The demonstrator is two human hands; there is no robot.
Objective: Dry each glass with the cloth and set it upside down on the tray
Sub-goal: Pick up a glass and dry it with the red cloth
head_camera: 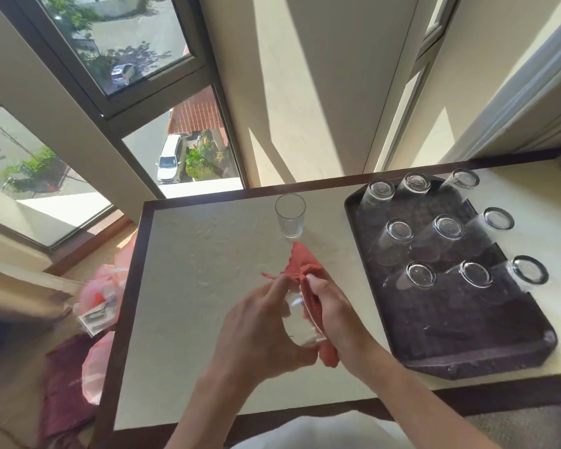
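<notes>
The clear drinking glass (300, 322) is held in the left hand's (259, 332) grip, long axis pointing away; the red woven cloth (305, 270) is clutched against it by the right hand (336, 311) (nearer the dark rectangular tray (460, 322)).

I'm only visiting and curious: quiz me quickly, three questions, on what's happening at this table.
1. How many upside-down glasses stand on the tray?
2. True or false: the upright glass stands on the tray.
3. The left hand grips the glass being dried; the right hand grips: A a red cloth, B a sponge, C nothing?
Key: 1 nine; 2 false, it stands on the table; 3 A.
</notes>
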